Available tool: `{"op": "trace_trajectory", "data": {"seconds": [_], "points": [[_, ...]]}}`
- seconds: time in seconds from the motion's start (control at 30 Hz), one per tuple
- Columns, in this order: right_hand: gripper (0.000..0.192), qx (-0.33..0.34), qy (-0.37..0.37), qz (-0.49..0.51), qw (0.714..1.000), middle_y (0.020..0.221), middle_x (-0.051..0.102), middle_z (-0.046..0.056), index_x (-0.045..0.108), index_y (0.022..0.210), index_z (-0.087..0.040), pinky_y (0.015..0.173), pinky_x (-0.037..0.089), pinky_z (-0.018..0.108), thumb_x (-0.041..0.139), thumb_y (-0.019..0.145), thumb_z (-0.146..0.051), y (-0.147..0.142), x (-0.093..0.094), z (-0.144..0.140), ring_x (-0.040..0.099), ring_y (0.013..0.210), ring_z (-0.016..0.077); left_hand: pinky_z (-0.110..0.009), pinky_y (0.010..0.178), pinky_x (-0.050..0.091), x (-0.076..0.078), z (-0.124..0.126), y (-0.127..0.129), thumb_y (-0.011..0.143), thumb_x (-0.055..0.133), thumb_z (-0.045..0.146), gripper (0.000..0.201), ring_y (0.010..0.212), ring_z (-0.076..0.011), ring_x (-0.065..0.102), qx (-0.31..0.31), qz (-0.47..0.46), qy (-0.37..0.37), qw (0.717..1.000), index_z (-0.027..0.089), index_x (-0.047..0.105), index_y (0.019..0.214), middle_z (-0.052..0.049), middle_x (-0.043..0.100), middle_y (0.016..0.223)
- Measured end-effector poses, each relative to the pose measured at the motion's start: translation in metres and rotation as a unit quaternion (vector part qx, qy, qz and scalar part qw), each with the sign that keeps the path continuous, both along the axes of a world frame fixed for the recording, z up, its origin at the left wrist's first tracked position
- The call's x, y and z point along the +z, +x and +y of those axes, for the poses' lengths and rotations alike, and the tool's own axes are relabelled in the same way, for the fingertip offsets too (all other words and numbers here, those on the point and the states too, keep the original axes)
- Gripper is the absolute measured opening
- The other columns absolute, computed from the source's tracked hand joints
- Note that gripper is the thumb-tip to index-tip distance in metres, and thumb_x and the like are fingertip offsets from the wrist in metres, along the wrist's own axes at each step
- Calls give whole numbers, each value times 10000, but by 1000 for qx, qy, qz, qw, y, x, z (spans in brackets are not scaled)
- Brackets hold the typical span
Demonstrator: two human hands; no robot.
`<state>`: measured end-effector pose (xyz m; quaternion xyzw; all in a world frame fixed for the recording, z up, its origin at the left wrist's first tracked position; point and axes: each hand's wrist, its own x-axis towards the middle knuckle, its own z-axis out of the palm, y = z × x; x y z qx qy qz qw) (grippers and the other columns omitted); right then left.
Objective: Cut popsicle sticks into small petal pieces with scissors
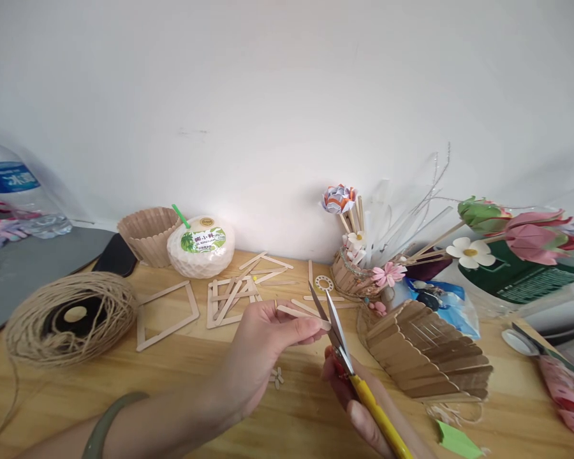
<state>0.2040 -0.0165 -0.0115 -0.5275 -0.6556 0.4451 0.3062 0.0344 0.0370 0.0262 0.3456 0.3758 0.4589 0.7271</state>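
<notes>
Between the thumb and fingers of my left hand point(263, 335) a wooden craft stick point(291, 312) is pinched, its rounded end pointing right. My right hand point(351, 395) grips a pair of scissors point(370, 401) with yellow handles. Their blades are parted and point up and away, with the stick's tip at the blades. Whether the blades touch the wood I cannot tell. Under my left hand, small cut stick ends point(278, 377) lie on the wooden table point(287, 424). Behind the hands is a loose pile of craft sticks point(234, 296).
A twine ball point(71, 319) and a stick frame point(167, 315) are at left, with a stick cup point(148, 236) and a white coconut point(201, 247) behind. Right are a slatted basket point(425, 350), a pot of paper flowers point(351, 274) and green paper point(459, 440).
</notes>
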Motion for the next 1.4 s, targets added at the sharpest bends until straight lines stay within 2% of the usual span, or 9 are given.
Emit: {"op": "trace_trajectory", "data": {"seconds": [0.13, 0.47, 0.6, 0.73, 0.83, 0.93, 1.03, 1.13, 1.4], "points": [[587, -9, -6, -1, 1000, 846, 542, 65, 552, 956, -232, 699, 416, 362, 398, 728, -750, 2, -1, -3, 511, 754, 250, -250, 697, 481, 0, 3, -2, 596, 763, 227, 106, 660, -134, 612, -5, 25, 11, 1000, 137, 708, 608, -30, 696, 631], [507, 4, -7, -9, 1000, 700, 482, 12, 537, 784, -214, 608, 402, 301, 461, 733, -712, 3, 11, 2, 453, 654, 195, -252, 670, 489, 4, 11, -7, 591, 759, 215, 101, 621, -133, 617, -28, 75, 36, 996, 135, 698, 586, -28, 693, 605], [504, -4, -16, -8, 1000, 776, 535, 33, 579, 890, -222, 707, 417, 334, 491, 737, -694, 3, 12, -5, 500, 734, 222, -266, 671, 487, 4, 14, -9, 588, 761, 229, 117, 619, -141, 623, -38, 90, 44, 994, 137, 687, 585, -32, 699, 610], [686, -83, -35, 13, 996, 892, 570, 65, 569, 1031, -208, 811, 382, 382, 486, 655, -776, 0, 6, -8, 516, 866, 268, -278, 667, 490, 4, 17, -11, 571, 769, 243, 140, 624, -152, 633, -49, 97, 39, 993, 139, 676, 583, -37, 701, 614], [642, -33, -40, 10, 999, 709, 490, 4, 555, 840, -191, 626, 369, 292, 461, 647, -796, -1, 4, 0, 458, 672, 187, -266, 653, 488, 5, 20, -13, 570, 767, 236, 130, 616, -144, 629, -60, 100, 41, 992, 143, 677, 581, -30, 694, 604], [597, 31, -51, 9, 998, 577, 315, -60, 433, 655, -204, 471, 218, 240, 457, 644, -800, 2, 4, 8, 266, 524, 114, -249, 637, 482, 7, 22, -15, 592, 755, 233, 114, 607, -131, 620, -80, 102, 43, 991, 143, 685, 589, -26, 686, 594], [565, 2, -64, 40, 997, 586, 322, -56, 420, 670, -211, 436, 213, 233, 460, 676, -774, 4, 6, 8, 253, 500, 107, -239, 637, 477, 9, 22, -17, 643, 724, 254, 113, 633, -128, 615, -103, 97, 49, 989, 147, 696, 620, -35, 694, 635], [531, -25, -45, 78, 996, 605, 364, -38, 456, 696, -215, 455, 285, 241, 423, 731, -744, 2, 14, 3, 305, 506, 121, -248, 647, 483, 10, 20, -17, 698, 678, 284, 156, 682, -138, 609, -102, 76, 49, 991, 152, 678, 615, -43, 698, 692], [628, 30, -49, 81, 995, 590, 372, -23, 475, 614, -219, 525, 328, 265, 343, 667, -831, -7, 34, 5, 357, 549, 148, -202, 602, 485, 10, 21, -18, 723, 667, 279, 163, 659, -110, 583, -76, 81, 80, 991, 143, 662, 633, -12, 641, 647]]}}
